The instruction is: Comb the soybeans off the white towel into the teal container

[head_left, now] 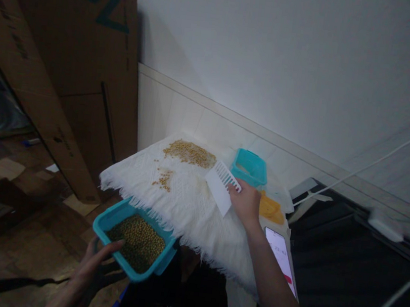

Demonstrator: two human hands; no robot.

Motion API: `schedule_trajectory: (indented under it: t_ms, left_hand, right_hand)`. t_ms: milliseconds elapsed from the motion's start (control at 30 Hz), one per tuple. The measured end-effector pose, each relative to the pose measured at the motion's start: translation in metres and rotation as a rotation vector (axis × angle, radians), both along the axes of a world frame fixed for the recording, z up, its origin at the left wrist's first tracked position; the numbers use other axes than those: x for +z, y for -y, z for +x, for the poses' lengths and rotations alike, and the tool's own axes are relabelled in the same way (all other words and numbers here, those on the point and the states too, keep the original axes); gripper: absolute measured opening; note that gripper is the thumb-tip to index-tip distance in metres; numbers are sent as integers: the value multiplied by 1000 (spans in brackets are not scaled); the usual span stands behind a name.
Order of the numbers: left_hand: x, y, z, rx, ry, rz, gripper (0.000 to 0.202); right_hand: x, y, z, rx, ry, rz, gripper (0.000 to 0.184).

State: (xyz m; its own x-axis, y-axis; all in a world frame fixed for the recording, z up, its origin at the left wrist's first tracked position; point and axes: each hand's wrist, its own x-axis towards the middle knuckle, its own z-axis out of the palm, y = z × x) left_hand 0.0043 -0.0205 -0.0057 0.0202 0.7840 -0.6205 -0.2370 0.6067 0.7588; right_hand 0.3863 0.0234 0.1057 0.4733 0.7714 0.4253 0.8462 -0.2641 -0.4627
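Note:
My left hand (pixel 94 262) grips the near left rim of a teal plastic container (pixel 165 259), its thumb over the edge. Small round yellowish beans (pixel 140 237) cover the bottom of it, and it is held tilted just below the fringed edge of a white cloth (pixel 180 203). In my right hand (pixel 246 203) is a flat white scraper with comb-like slots (pixel 218 195), pinched at its right end over the cloth. Left of the scraper a heap of yellowish beans (pixel 190 152) lies on the cloth, and several loose beans (pixel 164 179) are scattered nearer to me.
A second teal container (pixel 257 179) stands at the back right by the wall. Beside it lies something flat and orange-yellow (pixel 271 209). A lit phone (pixel 279 255) rests right of my forearm. Tall cardboard boxes (pixel 90 54) rise at the left; a white cable (pixel 371 164) crosses the right side.

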Motion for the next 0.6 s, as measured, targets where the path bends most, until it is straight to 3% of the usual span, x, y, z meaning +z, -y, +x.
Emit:
schedule_trajectory:
  t_ms: [167,600]
  left_hand:
    - [-1,0,1,4,-13,-3,87]
    - [1,0,0,9,6,-24,104]
  right_hand:
    - [-6,4,-6,-13,-27,41,32]
    - [-15,0,-14,34,-138,81,32]
